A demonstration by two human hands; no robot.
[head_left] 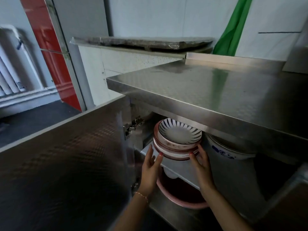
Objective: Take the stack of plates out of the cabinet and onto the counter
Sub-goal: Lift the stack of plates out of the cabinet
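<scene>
A stack of plates (178, 142) rests on the upper shelf (175, 165) inside the open steel cabinet, just under the counter (208, 87). The top plate is white with dark blue stripes round its rim; those below have reddish rims. My left hand (150, 167) reaches up at the stack's left side, thumb touching the lower rim and fingers spread. At the stack's right side, my right hand (200, 161) has its fingertips on the lower plates. Neither hand has closed round the stack.
The cabinet door (66, 160) stands open to the left, close to my left arm. A white and blue pot (230, 157) stands right of the plates. A pink basin (181, 199) sits on the lower shelf. A green cloth (231, 27) hangs behind the counter.
</scene>
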